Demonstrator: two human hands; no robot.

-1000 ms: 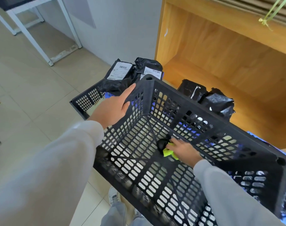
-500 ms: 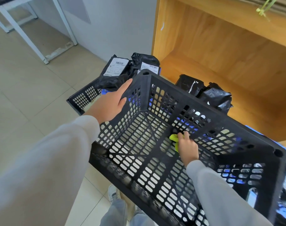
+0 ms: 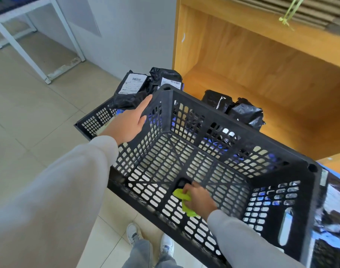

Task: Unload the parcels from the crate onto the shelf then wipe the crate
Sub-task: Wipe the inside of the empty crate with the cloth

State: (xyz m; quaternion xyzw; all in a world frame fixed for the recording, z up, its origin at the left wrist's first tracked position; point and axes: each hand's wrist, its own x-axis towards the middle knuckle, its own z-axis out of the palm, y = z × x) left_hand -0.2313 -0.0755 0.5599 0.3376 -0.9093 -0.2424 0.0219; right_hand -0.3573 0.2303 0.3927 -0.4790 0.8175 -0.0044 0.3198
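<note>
While the person is standing over it, the black perforated plastic crate (image 3: 219, 120) is sitting tilted in front of them, no parcels inside. Left hand (image 3: 129, 120) is gripping the crate's left rim near the far corner, thumb lying inside the wall, fingers reaching along the outside. Right hand (image 3: 199, 198) is down inside the crate, fingers curling round a crumpled lime-green cloth (image 3: 182, 198) and pressing it against the slotted floor near the near wall. Both arms are wearing light grey sleeves (image 3: 68, 190). Two black plastic-wrapped parcels (image 3: 233, 108) are sitting on the bottom board of the open wooden shelf unit (image 3: 271, 78), just behind the crate's far wall. Two more black bagged parcels with white barcode labels (image 3: 134, 88) are lying in a second black perforated crate (image 3: 95, 120) on the floor to the left, beside the shelf's side panel. White sneakers (image 3: 134, 233) are showing on the beige tiled floor (image 3: 29, 113) below the crate. A white metal table frame (image 3: 39, 45) is standing against the wall at far left. Flattened cardboard tied with green string (image 3: 289, 14) is lying on top of the shelf.
</note>
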